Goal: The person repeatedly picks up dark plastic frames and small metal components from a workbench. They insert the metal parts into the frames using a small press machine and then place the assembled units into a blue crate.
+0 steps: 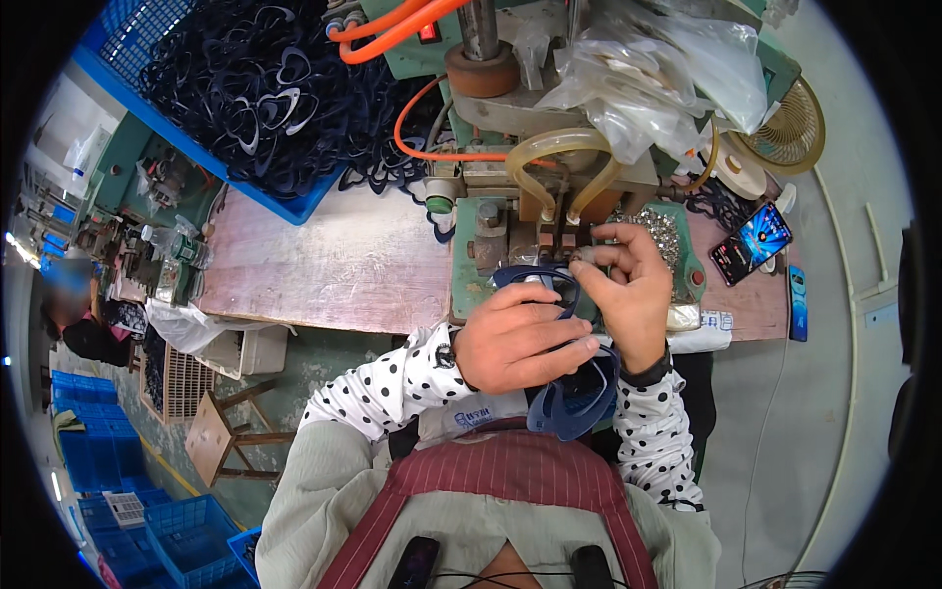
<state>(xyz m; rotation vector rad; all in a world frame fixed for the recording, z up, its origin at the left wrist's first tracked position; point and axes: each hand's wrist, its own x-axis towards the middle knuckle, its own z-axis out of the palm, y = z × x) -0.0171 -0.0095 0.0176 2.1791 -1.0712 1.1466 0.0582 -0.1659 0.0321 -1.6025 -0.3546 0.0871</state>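
the person's left hand [520,339] is curled shut around a dark navy, glossy plastic heart-shaped eyeglass frame [549,285], holding it up against the front of a green metal bench press [471,275]. the right hand [628,290] is also closed, its thumb and forefinger pinching something small at the frame's upper edge, right under the machine's copper-coloured blocks; what it pinches is too small to tell. a second navy frame of the same smooth plastic [574,402] hangs below the hands, against the person's chest. both forearms wear white sleeves with black dots.

just right of the right hand lies a heap of tiny shiny metal parts [659,231] in a green tray on the machine. clear yellowish soft tubes [549,157] loop down into the press, and bright orange hoses [392,29] curve above it. crumpled clear plastic bags [648,79] sit on top. to the left, a blue latticed plastic crate [245,88] holds a tangled pile of more dark heart-shaped frames. the worn pinkish wooden tabletop [334,265] lies between crate and press. a lit smartphone [751,242] rests at the far right.
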